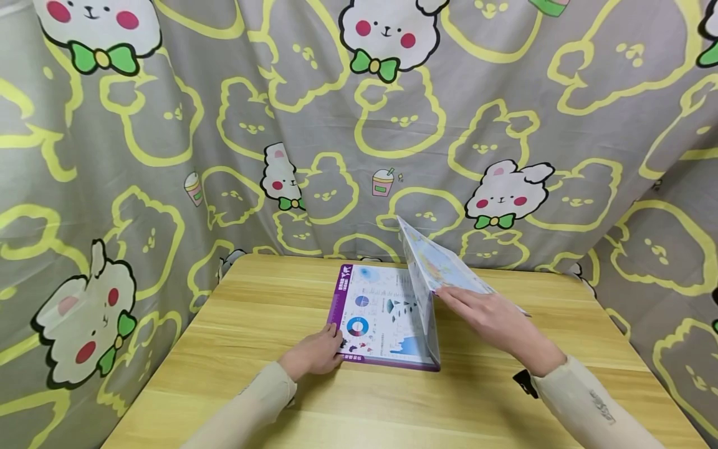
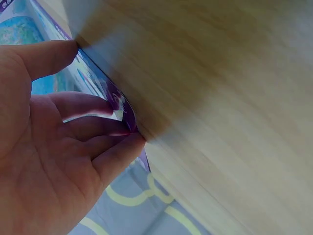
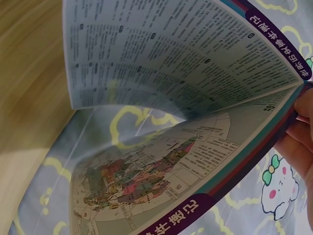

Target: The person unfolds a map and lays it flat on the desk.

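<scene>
A fold-out map with purple borders lies partly flat on the wooden table, its left panel printed with charts. From that panel's right side another panel rises at a slant, and a pale blue map panel slopes down to the right. My right hand pinches the raised part at its near edge; in the right wrist view, thumb and fingers grip where two printed panels meet. My left hand rests on the flat panel's near left corner. Its fingertips touch the purple edge in the left wrist view.
The wooden table spreads around the map on all sides. A grey curtain with yellow outlines and white rabbit faces hangs behind the table and along both sides. A small black item shows beside the right cuff.
</scene>
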Available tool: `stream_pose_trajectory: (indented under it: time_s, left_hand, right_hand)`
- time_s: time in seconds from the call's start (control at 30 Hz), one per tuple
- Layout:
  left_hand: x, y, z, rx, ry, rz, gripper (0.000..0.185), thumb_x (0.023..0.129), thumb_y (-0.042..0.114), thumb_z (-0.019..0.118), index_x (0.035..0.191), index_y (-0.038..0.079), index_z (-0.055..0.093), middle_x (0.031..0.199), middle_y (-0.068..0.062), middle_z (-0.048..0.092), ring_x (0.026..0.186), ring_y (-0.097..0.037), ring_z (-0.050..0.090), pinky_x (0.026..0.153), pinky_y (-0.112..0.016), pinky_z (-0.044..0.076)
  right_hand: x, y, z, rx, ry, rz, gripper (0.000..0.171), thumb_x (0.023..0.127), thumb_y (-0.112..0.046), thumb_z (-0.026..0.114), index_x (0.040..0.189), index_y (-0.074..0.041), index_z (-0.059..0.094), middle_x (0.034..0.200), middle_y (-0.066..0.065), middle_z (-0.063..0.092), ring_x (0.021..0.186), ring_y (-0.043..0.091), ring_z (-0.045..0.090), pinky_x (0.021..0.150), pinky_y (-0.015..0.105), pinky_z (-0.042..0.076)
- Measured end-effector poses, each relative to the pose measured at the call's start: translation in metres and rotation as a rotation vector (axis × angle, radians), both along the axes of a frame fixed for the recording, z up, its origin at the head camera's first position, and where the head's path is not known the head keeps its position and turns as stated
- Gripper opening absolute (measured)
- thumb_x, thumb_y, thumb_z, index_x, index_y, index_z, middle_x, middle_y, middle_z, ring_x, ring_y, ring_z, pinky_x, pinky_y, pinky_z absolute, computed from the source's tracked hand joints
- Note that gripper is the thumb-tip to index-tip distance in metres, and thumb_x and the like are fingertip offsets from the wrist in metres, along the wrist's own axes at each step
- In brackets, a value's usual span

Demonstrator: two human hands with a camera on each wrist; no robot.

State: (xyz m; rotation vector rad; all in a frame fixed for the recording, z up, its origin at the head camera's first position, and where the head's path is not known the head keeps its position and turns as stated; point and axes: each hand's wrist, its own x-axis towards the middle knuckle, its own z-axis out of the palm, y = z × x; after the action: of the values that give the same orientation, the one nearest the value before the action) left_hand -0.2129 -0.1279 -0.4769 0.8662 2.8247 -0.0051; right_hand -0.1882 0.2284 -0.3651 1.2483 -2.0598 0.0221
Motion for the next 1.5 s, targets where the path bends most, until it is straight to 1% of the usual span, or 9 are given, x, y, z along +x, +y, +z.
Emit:
stream_pose_trajectory:
  time_s: [0.27,0.4,0.5,0.7,0.83,1.07,1.33,1.5]
  left_hand:
    - [0.0,-0.01,0.001,0.022,-0.012,0.022,0.058,0.094,0.033,0.057,0.132,-0.01,0.047,0.139,-0.032,0.038,0.131,-0.042,0.035,0.107,-0.045,0.032]
    - [0.0,-0.015,0.003,0.039,-0.034,0.037,0.059,0.094,0.033,0.057,0.132,-0.01,0.046,0.14,-0.032,0.037,0.132,-0.042,0.033,0.108,-0.046,0.031]
    - [0.0,-0.019,0.004,0.072,-0.054,0.049,0.059,0.094,0.032,0.058,0.132,-0.011,0.045,0.141,-0.033,0.035,0.132,-0.043,0.032,0.108,-0.047,0.03]
    - [0.0,-0.026,0.004,0.109,-0.073,0.062,0.059,0.093,0.029,0.059,0.133,-0.012,0.044,0.141,-0.034,0.034,0.133,-0.043,0.031,0.109,-0.047,0.029]
    - [-0.001,-0.03,0.004,0.116,-0.073,0.065,0.059,0.093,0.029,0.059,0.133,-0.012,0.044,0.141,-0.034,0.034,0.133,-0.043,0.031,0.109,-0.047,0.029]
    - [-0.003,-0.034,0.004,0.125,-0.076,0.069,0.058,0.093,0.028,0.059,0.133,-0.012,0.044,0.141,-0.034,0.034,0.133,-0.043,0.031,0.109,-0.047,0.028]
    - [-0.003,-0.038,0.005,0.116,-0.094,0.09,0.059,0.094,0.029,0.057,0.135,-0.011,0.042,0.143,-0.033,0.032,0.134,-0.043,0.028,0.11,-0.047,0.027]
    - [-0.002,-0.039,0.007,0.118,-0.099,0.099,0.059,0.094,0.027,0.058,0.135,-0.012,0.042,0.143,-0.033,0.032,0.134,-0.043,0.028,0.11,-0.047,0.027]
  right_hand:
    - [0.003,0.01,-0.001,-0.038,0.005,0.011,0.048,0.106,-0.016,0.019,0.122,0.001,0.06,0.114,0.015,0.065,0.09,0.029,0.067,0.061,0.042,0.056]
    - [0.004,0.014,-0.001,-0.052,0.011,0.021,0.046,0.106,-0.015,0.02,0.123,0.001,0.06,0.115,0.014,0.065,0.091,0.029,0.067,0.062,0.043,0.056]
    - [0.004,0.017,-0.001,-0.064,0.017,0.03,0.045,0.106,-0.015,0.022,0.123,0.001,0.06,0.115,0.014,0.065,0.092,0.029,0.067,0.062,0.043,0.056]
    - [0.008,0.024,-0.003,-0.073,0.019,0.016,0.044,0.105,-0.014,0.024,0.122,0.001,0.061,0.115,0.014,0.065,0.092,0.029,0.067,0.062,0.043,0.056]
    - [0.01,0.029,-0.004,-0.063,0.004,-0.005,0.044,0.106,-0.016,0.023,0.122,0.001,0.061,0.116,0.015,0.065,0.095,0.029,0.066,0.067,0.044,0.056]
    - [0.013,0.034,-0.005,-0.064,0.0,-0.018,0.045,0.105,-0.019,0.024,0.122,0.002,0.06,0.115,0.016,0.065,0.092,0.029,0.067,0.065,0.044,0.056]
    - [0.01,0.038,-0.006,-0.113,0.068,0.045,0.04,0.104,-0.016,0.029,0.12,0.002,0.062,0.115,0.015,0.065,0.09,0.029,0.067,0.061,0.041,0.055]
    - [0.01,0.041,-0.007,-0.114,0.085,0.042,0.041,0.104,-0.015,0.028,0.119,0.003,0.062,0.114,0.015,0.065,0.091,0.029,0.066,0.062,0.042,0.055]
